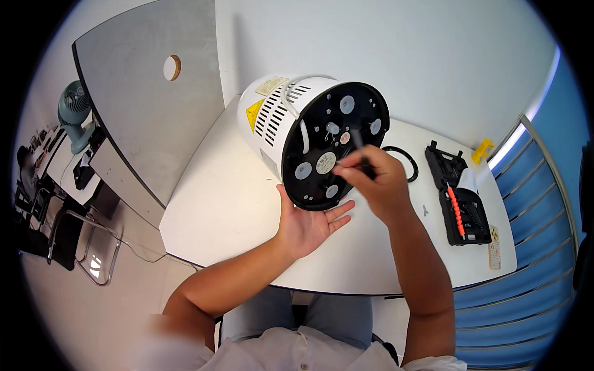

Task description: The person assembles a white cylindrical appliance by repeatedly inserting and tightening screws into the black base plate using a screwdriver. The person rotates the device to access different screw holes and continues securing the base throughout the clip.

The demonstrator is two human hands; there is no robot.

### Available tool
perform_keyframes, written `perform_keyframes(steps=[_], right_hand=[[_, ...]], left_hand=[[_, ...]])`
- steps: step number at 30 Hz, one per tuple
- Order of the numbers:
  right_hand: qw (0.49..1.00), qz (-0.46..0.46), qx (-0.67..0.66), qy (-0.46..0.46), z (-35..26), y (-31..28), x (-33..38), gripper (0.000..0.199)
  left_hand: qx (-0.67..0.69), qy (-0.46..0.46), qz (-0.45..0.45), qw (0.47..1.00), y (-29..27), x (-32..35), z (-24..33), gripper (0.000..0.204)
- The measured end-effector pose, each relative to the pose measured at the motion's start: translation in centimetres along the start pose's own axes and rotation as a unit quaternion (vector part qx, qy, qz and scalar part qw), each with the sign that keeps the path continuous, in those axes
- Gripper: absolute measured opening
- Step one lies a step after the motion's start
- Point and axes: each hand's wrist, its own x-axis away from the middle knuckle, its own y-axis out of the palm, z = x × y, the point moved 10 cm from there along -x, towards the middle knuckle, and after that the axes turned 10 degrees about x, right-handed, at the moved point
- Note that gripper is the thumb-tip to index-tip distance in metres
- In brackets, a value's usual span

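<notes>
A white cylindrical appliance (270,117) with slotted vents and a yellow warning label lies tilted on its side. Its round black base (318,145) faces me, with several pale rubber feet and a white cord across it. Beneath the base's lower rim is my left hand (302,232), palm up and fingers spread, touching or very near the rim. My right hand (378,182) pinches a slim dark screwdriver (357,139) in front of the base's right half. The screwdriver is blurred, and where its tip meets the base I cannot tell.
A black tool case (448,167) lies unfolded at the right, with an orange flexible shaft (456,211) in it. Near it are a black ring (411,167), small grey pieces (426,211) and a yellow object (482,150). A grey partition (148,111) stands left; metal railing (547,167) borders the right.
</notes>
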Motion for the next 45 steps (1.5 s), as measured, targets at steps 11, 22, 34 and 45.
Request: perform_keyframes(steps=[11, 22, 34, 45], right_hand=[[0.980, -0.009, 0.135, -0.144, -6.5, 3.9, -2.7, 0.009], [0.979, 0.049, 0.131, -0.145, -5.2, 4.9, -2.6, 0.013], [0.989, 0.081, 0.086, -0.093, -4.7, 5.2, -2.3, 0.009], [0.978, 0.135, 0.129, -0.093, -5.0, 5.2, -1.7, 0.011]], left_hand=[[0.010, -0.005, 0.020, 1.000, -0.2, 0.2, 0.3, 0.105], [0.016, -0.006, 0.013, 1.000, 0.4, 0.3, 0.3, 0.108], [-0.003, -0.003, 0.011, 1.000, 1.2, 0.5, 0.4, 0.109], [0.014, -0.005, -0.047, 0.999, 1.7, 0.6, 0.3, 0.087]])
